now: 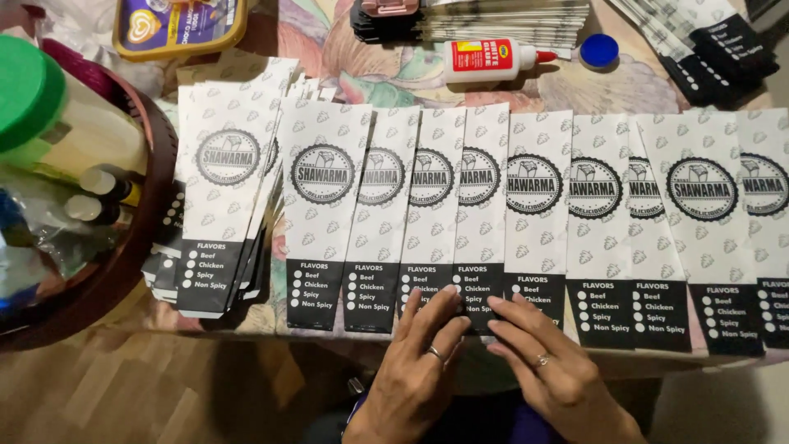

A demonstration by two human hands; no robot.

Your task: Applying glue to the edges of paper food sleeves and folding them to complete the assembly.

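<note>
A row of several overlapping white paper sleeves (534,189) with round black seals and black bottom bands lies across the table (386,74), which has a floral cloth. My left hand (423,362) rests flat, fingers apart, on the black lower ends of the middle sleeves. My right hand (546,362) lies flat beside it, fingertips on the neighbouring sleeve's black band. Both hands wear a ring and hold nothing. A thicker pile of the same sleeves (218,197) sits at the left end of the row.
A white glue bottle (489,59) with red label lies at the back, its blue cap (598,50) beside it. Stacks of folded sleeves (501,18) sit behind. At left, a brown basket (144,222) holds bottles and a green-lidded jar (29,90); a yellow tub (177,25) stands beyond.
</note>
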